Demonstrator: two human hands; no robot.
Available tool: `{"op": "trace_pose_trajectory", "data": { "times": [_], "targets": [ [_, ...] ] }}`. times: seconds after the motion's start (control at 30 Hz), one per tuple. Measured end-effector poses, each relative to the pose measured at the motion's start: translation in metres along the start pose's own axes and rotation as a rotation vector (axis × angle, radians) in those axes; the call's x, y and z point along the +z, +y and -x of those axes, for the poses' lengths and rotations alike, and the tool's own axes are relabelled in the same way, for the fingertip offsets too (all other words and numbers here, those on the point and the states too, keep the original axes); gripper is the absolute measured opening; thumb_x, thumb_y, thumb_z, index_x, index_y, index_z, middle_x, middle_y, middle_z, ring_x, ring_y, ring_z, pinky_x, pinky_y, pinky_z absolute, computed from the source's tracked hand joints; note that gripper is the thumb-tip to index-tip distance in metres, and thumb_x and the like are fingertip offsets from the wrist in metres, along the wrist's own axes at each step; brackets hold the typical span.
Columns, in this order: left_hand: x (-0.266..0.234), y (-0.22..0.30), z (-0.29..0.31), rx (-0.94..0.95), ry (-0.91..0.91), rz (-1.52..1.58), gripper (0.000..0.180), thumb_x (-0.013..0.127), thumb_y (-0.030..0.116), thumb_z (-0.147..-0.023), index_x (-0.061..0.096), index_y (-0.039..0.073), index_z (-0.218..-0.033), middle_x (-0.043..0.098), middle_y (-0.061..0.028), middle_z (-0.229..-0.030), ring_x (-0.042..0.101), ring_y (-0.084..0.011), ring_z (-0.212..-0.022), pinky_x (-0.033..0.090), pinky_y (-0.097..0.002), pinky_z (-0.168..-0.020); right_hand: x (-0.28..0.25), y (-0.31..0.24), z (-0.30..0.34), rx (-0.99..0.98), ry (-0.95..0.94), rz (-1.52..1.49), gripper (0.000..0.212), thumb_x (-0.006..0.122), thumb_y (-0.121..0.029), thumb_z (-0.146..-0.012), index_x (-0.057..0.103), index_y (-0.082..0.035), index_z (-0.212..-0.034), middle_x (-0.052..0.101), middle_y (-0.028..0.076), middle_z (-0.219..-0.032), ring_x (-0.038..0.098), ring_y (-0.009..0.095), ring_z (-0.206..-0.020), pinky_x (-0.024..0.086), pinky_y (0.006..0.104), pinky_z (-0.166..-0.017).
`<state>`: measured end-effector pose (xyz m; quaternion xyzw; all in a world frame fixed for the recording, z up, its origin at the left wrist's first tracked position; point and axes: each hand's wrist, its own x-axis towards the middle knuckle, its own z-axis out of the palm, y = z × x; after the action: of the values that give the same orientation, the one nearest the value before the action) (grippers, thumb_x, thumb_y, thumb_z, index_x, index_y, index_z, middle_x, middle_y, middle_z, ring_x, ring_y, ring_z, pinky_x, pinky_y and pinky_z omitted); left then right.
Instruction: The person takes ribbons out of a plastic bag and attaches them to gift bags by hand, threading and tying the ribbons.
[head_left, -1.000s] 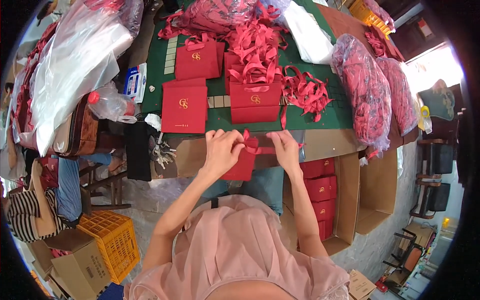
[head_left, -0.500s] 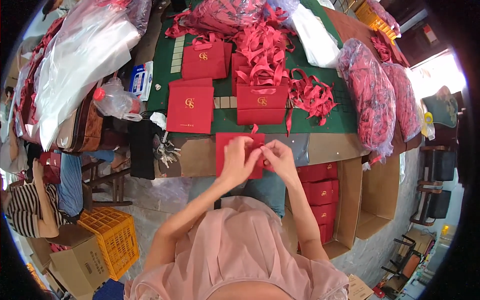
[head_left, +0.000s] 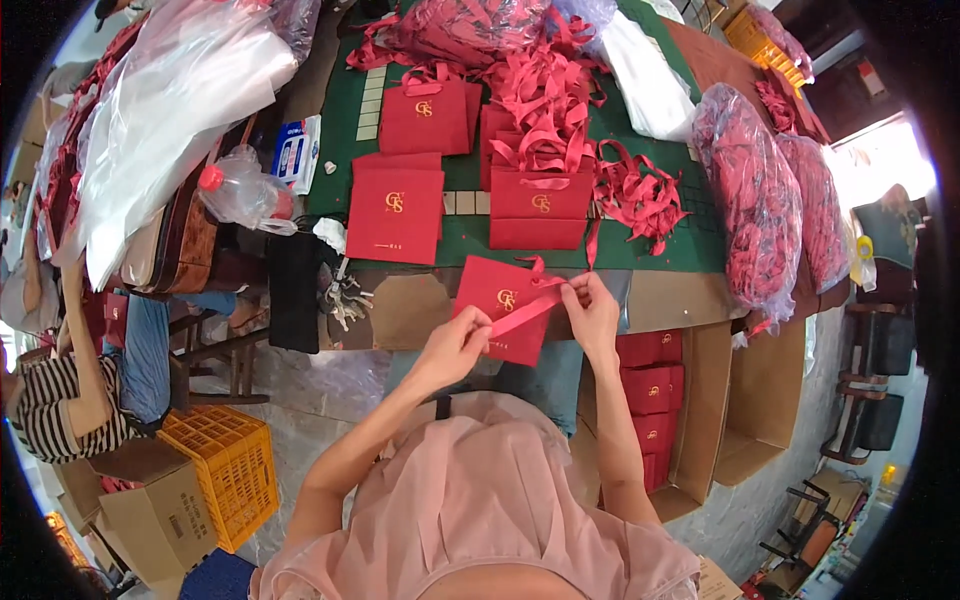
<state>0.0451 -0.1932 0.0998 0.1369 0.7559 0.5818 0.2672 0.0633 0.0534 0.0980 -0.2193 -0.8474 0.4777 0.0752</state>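
A flat red paper bag (head_left: 492, 282) with a gold emblem lies tilted at the table's near edge, in front of me. Across it runs a pink-red ribbon (head_left: 528, 313), drawn taut between my two hands. My left hand (head_left: 450, 350) pinches the ribbon's lower left end, over the bag's left side. At the bag's upper right corner, my right hand (head_left: 594, 315) has its fingertips closed on the ribbon. A short ribbon tail sticks up from the bag's top edge. The part of the ribbon inside my fingertips is hidden.
Behind lie a stack of flat red bags (head_left: 395, 215), bags with ribbon handles (head_left: 540, 215) and a ribbon heap (head_left: 640, 200). Keys (head_left: 345, 300) hang at the table edge. A cardboard box (head_left: 700, 420) holds red bags at right. Another person's arm (head_left: 92, 350) shows at left.
My hands have moved apart, stretching the ribbon between them. The left hand went down and left, uncovering the bag's emblem. The bag has turned to a tilt.
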Motion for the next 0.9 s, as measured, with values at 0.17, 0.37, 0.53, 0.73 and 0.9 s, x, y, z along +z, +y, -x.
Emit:
{"op": "trace_pose_trajectory", "data": {
  "times": [0.17,0.37,0.53,0.73,0.9],
  "targets": [
    [-0.007,0.004,-0.014,-0.016,0.062,-0.008,0.01,0.063,0.011,-0.095,0.065,0.001,-0.095,0.065,-0.0023,-0.077,0.06,-0.0057,-0.072,0.049,-0.0259,-0.064,0.004,-0.044,0.024,-0.415,-0.03,0.068,0.025,0.074,-0.008,-0.081,0.063,-0.003,-0.103,0.065,0.013,-0.104,0.064,0.03,-0.094,0.052,0.0376,-0.082],
    [0.005,-0.002,-0.03,-0.089,0.044,0.368,0.01,0.064,0.011,-0.096,0.063,0.002,-0.101,0.066,-0.0007,-0.083,0.061,-0.0064,-0.075,0.05,-0.0221,-0.066,0.027,-0.054,0.037,-0.477,-0.321,0.006,0.034,0.075,-0.013,-0.083,0.061,-0.007,-0.113,0.064,0.013,-0.103,0.067,0.032,-0.096,0.056,0.04,-0.077],
    [0.002,-0.008,-0.03,-0.102,0.042,0.463,0.017,0.067,0.012,-0.095,0.058,0.003,-0.106,0.068,-0.003,-0.085,0.063,-0.0061,-0.075,0.052,-0.0225,-0.065,0.029,-0.049,0.035,-0.42,-0.324,-0.025,0.021,0.072,-0.009,-0.085,0.065,-0.005,-0.105,0.064,0.011,-0.096,0.067,0.032,-0.082,0.055,0.0389,-0.068],
    [-0.016,0.021,-0.038,0.214,0.335,-0.287,0.017,0.067,0.008,-0.089,0.061,0.004,-0.104,0.064,-0.0134,-0.092,0.063,-0.0335,-0.079,0.052,-0.0377,-0.072,0.037,-0.044,0.033,-0.37,-0.196,0.052,0.012,0.072,-0.008,-0.084,0.067,-0.003,-0.093,0.064,0.01,-0.086,0.064,0.025,-0.071,0.052,0.0351,-0.063],
    [-0.024,0.004,-0.055,0.348,0.3,-0.734,0.043,0.069,0.007,-0.083,0.057,0.005,-0.125,0.053,-0.0154,-0.12,0.053,-0.0363,-0.105,0.049,-0.0445,-0.089,0.054,-0.037,0.026,-0.287,-0.091,0.048,0.011,0.072,-0.013,-0.084,0.064,-0.006,-0.087,0.063,0.01,-0.081,0.064,0.027,-0.069,0.051,0.0392,-0.06]
  ]
}}
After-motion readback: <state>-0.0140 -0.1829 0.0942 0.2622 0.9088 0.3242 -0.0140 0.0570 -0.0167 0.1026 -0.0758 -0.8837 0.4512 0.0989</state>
